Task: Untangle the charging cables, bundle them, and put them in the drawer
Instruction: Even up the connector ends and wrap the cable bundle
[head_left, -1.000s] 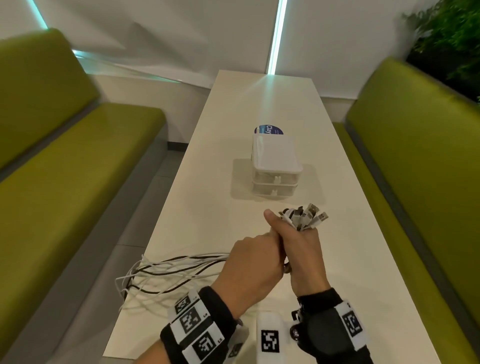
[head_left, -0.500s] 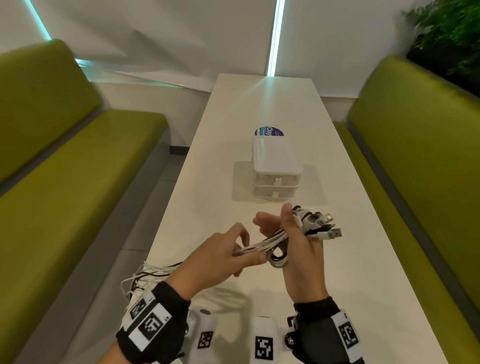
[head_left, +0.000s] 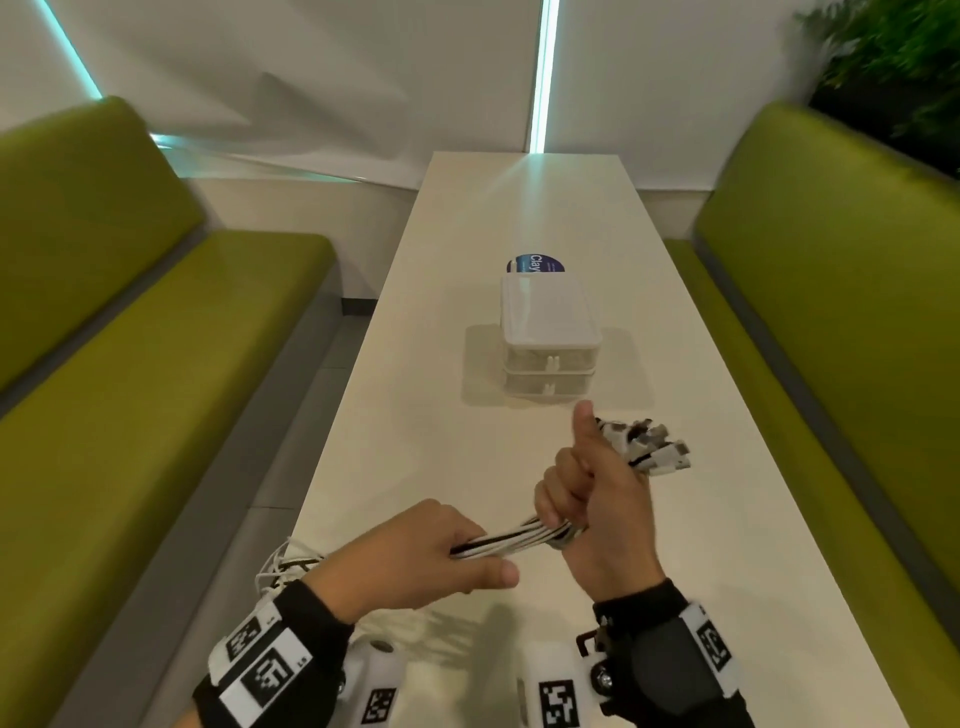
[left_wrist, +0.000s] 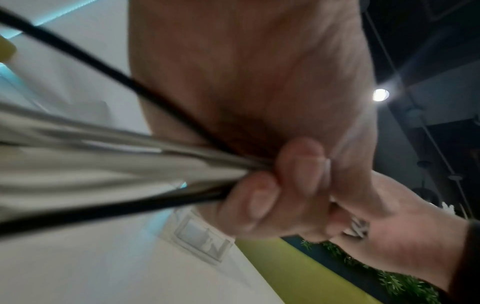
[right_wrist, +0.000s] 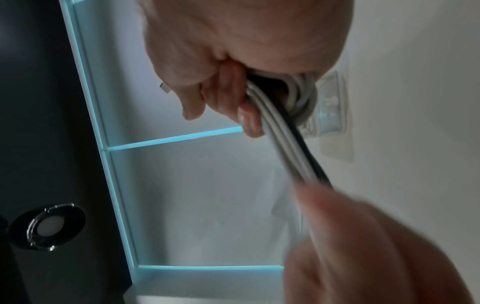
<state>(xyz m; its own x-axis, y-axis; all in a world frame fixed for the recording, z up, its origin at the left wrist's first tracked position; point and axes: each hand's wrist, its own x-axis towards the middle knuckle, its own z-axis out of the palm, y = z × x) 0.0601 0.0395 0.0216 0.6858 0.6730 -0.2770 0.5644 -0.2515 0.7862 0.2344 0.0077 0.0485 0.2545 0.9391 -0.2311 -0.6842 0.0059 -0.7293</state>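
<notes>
A bundle of white and black charging cables (head_left: 511, 539) stretches between both hands above the near end of the white table (head_left: 426, 415). My right hand (head_left: 592, 499) grips the bundle with curled fingers and its thumb up; the plug ends (head_left: 652, 447) stick out past it to the right. My left hand (head_left: 415, 558) grips the cable strands (left_wrist: 155, 164) further down. The loose cable tails (head_left: 285, 564) trail to the table's left edge behind my left wrist. In the right wrist view the cables (right_wrist: 283, 127) loop round the fingers. A small white drawer unit (head_left: 548, 335) stands shut further up the table.
A blue round sticker (head_left: 532, 264) lies on the table behind the drawer unit. Green benches (head_left: 130, 364) flank the table on both sides, the right bench (head_left: 831, 338) under a plant (head_left: 893, 67). White walls with lit strips close off the far end.
My left hand has pulled back left and down along the cables, drawing them taut. My right hand has closed its fingers round the bundle, thumb raised. More tail has left the table.
</notes>
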